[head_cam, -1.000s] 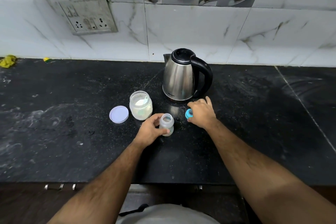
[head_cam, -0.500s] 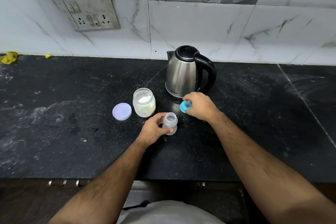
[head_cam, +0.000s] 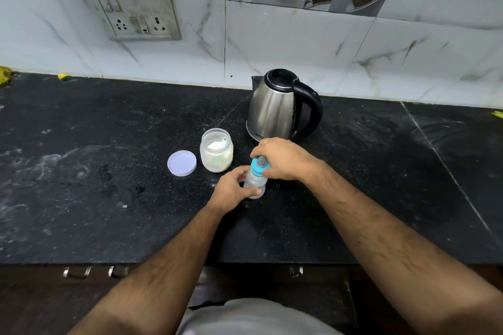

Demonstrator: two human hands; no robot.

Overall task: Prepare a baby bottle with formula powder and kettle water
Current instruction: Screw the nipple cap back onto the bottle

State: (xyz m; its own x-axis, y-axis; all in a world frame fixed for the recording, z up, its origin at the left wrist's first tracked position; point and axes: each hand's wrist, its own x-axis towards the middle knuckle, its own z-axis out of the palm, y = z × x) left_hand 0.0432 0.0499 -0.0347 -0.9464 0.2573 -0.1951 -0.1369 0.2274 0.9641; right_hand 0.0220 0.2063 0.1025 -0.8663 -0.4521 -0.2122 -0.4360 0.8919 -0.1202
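Gripping small translucent plastic baby bottle (head_cam: 254,182) mid-desk, toward the back edge: left hand (head_cam: 233,190) wrapping its light, slippery-looking body; right hand (head_cam: 283,158) clasping blue teat cap (head_cam: 259,168), likely best twisted by its rim.

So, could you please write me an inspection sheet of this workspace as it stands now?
Surface: black stone counter, dusty with pale smears.
Job's things: baby bottle upright on the counter; blue teat cap at its neck; open formula jar with a scoop inside; jar lid lying beside it; steel kettle behind, lid closed.
Clutter: yellow scraps at the back left edge.
Grippers: left hand holds the bottle body; right hand grips the teat cap.
Cables: nothing seen.
Surroundings: marbled wall tiles, socket plate, drawer handles below the counter.
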